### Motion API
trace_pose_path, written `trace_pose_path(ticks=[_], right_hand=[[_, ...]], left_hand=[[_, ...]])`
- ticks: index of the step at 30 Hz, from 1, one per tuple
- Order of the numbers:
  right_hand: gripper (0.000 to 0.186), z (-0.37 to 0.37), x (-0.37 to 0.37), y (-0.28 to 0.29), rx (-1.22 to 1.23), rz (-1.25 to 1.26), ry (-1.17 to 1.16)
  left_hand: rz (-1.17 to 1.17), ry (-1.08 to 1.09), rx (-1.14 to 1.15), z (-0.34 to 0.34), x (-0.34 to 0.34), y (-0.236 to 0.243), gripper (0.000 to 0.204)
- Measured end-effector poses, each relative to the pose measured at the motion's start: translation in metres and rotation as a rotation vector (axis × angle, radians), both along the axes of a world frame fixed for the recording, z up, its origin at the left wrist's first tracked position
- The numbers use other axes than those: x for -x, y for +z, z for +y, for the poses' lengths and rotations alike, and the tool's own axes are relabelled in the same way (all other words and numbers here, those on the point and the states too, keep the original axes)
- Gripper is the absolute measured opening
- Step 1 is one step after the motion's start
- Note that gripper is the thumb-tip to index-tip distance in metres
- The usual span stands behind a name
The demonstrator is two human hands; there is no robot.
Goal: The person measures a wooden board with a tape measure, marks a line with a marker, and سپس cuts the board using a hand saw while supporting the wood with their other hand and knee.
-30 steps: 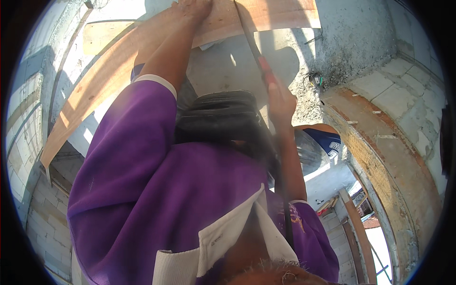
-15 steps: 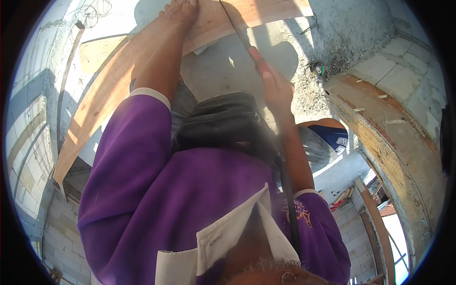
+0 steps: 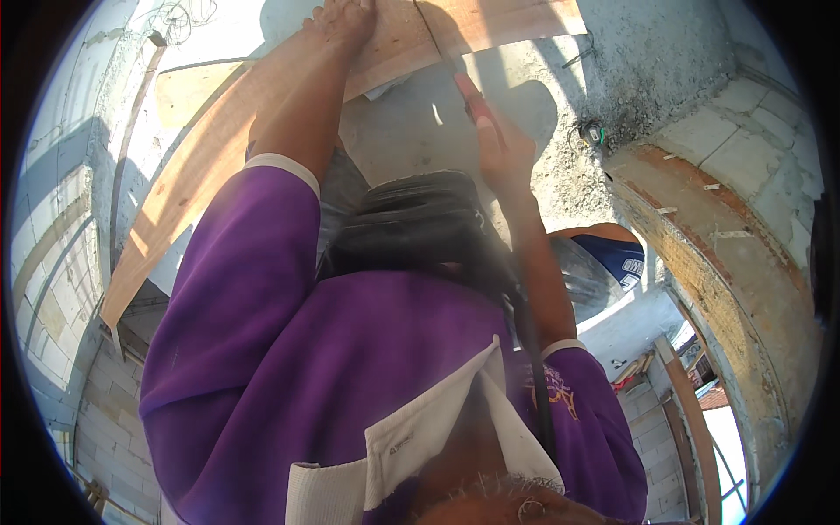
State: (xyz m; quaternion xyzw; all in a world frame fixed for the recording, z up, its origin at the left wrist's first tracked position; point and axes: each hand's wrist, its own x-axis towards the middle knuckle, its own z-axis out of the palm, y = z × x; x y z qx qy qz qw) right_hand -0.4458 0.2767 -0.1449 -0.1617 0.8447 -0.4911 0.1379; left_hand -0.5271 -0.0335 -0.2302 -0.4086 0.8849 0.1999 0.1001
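A long, thin plywood sheet (image 3: 490,24) stretches across the top of the view and curves down the left side. Pressed on its surface, my left hand (image 3: 344,24) has its fingers lying against the wood, partly cut off by the top edge. My right hand (image 3: 506,150) is closed around the red handle of a handsaw (image 3: 468,90). The saw's narrow dark blade is seen nearly edge-on, crossing the plywood just right of my left hand. Its far end lies outside the view.
A black bag (image 3: 407,219) hangs at my front. Beyond my right hand, a tape measure (image 3: 592,133) lies on rough, gritty concrete. A worn ledge (image 3: 726,254) curves down the right side. Thin wire (image 3: 179,19) lies tangled at the upper left, near block walls.
My right hand has pushed the handsaw a little farther away from me along the plywood. My left hand stays on the sheet. The whole view has shifted slightly.
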Motion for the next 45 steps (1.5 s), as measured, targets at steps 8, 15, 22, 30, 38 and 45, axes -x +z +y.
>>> trace_pose_path(ticks=[8, 15, 22, 30, 38, 45], right_hand=[[0.037, 0.056, -0.055, 0.077, 0.001, -0.073, -0.055], [0.034, -0.004, 0.004, 0.004, -0.091, -0.052, 0.006], [0.038, 0.043, -0.053, 0.091, 0.018, -0.059, -0.068], [0.032, 0.022, -0.005, -0.026, 0.071, -0.084, -0.034], [0.037, 0.056, -0.054, 0.066, 0.046, -0.037, -0.055], [0.035, -0.003, 0.0, 0.009, -0.027, -0.131, -0.028]], left_hand=[[-0.005, -0.005, -0.028, 0.0, -0.005, 0.003, 0.081], [0.021, -0.017, 0.019, -0.002, -0.004, 0.009, 0.081], [0.021, -0.025, 0.012, -0.003, -0.005, 0.002, 0.081], [0.046, -0.023, 0.045, 0.005, -0.009, 0.014, 0.08], [-0.007, -0.01, -0.03, -0.001, -0.003, 0.002, 0.08], [0.033, -0.018, -0.012, 0.002, -0.006, 0.018, 0.081]])
